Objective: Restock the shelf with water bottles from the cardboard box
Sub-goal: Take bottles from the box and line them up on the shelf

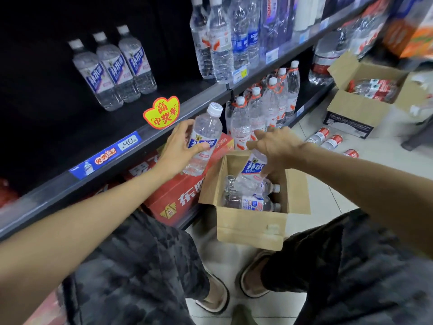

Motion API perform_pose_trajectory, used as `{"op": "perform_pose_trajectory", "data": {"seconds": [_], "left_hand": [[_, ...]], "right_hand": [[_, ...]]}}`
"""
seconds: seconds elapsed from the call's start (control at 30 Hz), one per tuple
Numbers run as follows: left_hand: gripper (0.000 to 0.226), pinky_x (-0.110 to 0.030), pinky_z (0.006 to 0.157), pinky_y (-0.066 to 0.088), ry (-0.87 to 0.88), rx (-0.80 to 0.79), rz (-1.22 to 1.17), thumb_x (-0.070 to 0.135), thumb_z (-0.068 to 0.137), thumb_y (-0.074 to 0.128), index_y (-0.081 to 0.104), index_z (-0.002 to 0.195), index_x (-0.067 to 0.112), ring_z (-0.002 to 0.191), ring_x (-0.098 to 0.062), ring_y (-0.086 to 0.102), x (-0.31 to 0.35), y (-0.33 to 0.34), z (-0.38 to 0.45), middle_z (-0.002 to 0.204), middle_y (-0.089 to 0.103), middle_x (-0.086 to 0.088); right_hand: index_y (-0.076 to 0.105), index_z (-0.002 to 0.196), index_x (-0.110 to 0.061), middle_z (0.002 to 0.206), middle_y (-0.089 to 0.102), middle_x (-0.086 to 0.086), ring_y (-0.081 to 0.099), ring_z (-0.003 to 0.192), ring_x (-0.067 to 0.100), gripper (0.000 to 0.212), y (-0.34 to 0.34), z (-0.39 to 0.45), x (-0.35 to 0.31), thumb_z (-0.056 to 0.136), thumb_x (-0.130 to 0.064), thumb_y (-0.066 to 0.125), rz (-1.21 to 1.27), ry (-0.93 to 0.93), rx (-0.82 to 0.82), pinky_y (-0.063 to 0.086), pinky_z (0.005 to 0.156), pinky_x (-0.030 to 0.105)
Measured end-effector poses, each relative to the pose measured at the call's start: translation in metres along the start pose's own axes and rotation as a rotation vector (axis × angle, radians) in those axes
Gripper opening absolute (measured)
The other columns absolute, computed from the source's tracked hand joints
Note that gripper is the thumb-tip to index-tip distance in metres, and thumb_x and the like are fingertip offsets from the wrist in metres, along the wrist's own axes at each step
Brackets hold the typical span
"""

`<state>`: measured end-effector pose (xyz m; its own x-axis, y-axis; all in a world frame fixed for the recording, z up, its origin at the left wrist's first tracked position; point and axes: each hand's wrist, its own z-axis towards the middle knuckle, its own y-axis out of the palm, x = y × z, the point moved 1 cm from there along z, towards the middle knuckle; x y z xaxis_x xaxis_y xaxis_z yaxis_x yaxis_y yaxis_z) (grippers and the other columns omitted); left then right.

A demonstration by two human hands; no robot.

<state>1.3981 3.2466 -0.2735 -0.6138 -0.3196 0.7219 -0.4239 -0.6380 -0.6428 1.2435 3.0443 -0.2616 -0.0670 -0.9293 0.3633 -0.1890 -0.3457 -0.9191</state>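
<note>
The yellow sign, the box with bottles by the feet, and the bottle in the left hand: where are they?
Yellow sign (161,113), head view, on its red writing.
Box (250,227), head view, on its front wall.
Bottle (206,132), head view, on its clear upper body; the left hand (179,151) grips it.

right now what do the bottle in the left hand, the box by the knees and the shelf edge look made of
Bottle in the left hand: clear, glossy plastic by the look; the background shows through it, and it has a white screw cap and a printed label.
Box: plain brown cardboard, matte, with folded flaps.
Shelf edge: probably dark painted metal, with a dull sheen; the look leaves that open.
</note>
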Motion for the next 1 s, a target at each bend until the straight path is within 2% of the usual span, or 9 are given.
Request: {"op": "perform_pose_trajectory", "data": {"seconds": [0.13,0.23,0.43,0.57,0.7,0.9,1.0], "left_hand": [[0.060,-0.044,0.105,0.042,0.021,0.073,-0.059,0.029,0.082,0.076,0.047,0.133,0.018,0.120,-0.015,0.053,0.018,-0.023,0.001,0.132,0.054,0.002],[0.059,-0.045,0.104,0.042,0.049,0.158,-0.026,0.031,0.081,0.076,0.048,0.131,0.019,0.118,-0.015,0.053,0.033,-0.046,0.005,0.129,0.055,0.002],[0.057,-0.043,0.106,0.043,0.076,0.260,-0.099,0.035,0.080,0.075,0.048,0.130,0.025,0.120,-0.011,0.053,0.058,-0.100,0.005,0.130,0.056,0.008],[0.056,-0.040,0.104,0.045,0.094,0.359,-0.098,0.032,0.081,0.075,0.049,0.129,0.024,0.117,-0.009,0.055,0.068,-0.136,0.003,0.127,0.058,0.008],[0.060,-0.037,0.103,0.046,0.108,0.461,-0.090,0.026,0.080,0.077,0.048,0.132,0.017,0.115,-0.008,0.056,0.068,-0.168,-0.001,0.126,0.058,0.006],[0.063,-0.042,0.103,0.047,0.073,0.519,-0.036,0.022,0.078,0.079,0.047,0.132,0.016,0.118,-0.014,0.055,0.046,-0.205,-0.006,0.130,0.054,0.000],[0.064,-0.042,0.103,0.047,0.038,0.528,-0.012,0.022,0.077,0.079,0.047,0.131,0.017,0.118,-0.013,0.055,0.028,-0.213,-0.009,0.130,0.053,0.000]], "right_hand": [[0.044,0.132,-0.032,0.120,0.046,0.002,0.047,0.110,0.029,0.077,-0.054,-0.004,0.017,0.066,-0.051,0.080,-0.039,0.008,0.084,0.039,0.060,0.032],[0.046,0.132,-0.035,0.125,0.043,0.003,0.045,0.112,0.033,0.077,-0.095,-0.009,0.031,0.066,-0.036,0.084,0.016,0.069,0.140,0.048,0.071,0.039],[0.052,0.130,-0.036,0.124,0.045,0.000,0.042,0.115,0.029,0.071,-0.164,-0.012,0.039,0.067,-0.030,0.085,0.074,0.051,0.293,0.050,0.075,0.038],[0.052,0.127,-0.035,0.124,0.043,-0.001,0.038,0.115,0.028,0.063,-0.201,-0.007,0.031,0.072,-0.026,0.081,0.073,0.008,0.408,0.048,0.063,0.036],[0.051,0.130,-0.034,0.126,0.042,-0.001,0.038,0.114,0.027,0.062,-0.230,0.008,0.014,0.076,-0.022,0.077,0.045,-0.040,0.513,0.050,0.062,0.037],[0.048,0.133,-0.032,0.128,0.042,-0.001,0.035,0.118,0.027,0.067,-0.258,0.042,-0.017,0.075,-0.013,0.076,0.001,-0.090,0.617,0.033,0.052,0.029],[0.048,0.133,-0.029,0.129,0.041,0.000,0.033,0.120,0.030,0.066,-0.262,0.061,-0.031,0.076,-0.005,0.071,0.009,-0.092,0.655,0.037,0.051,0.030]]}}
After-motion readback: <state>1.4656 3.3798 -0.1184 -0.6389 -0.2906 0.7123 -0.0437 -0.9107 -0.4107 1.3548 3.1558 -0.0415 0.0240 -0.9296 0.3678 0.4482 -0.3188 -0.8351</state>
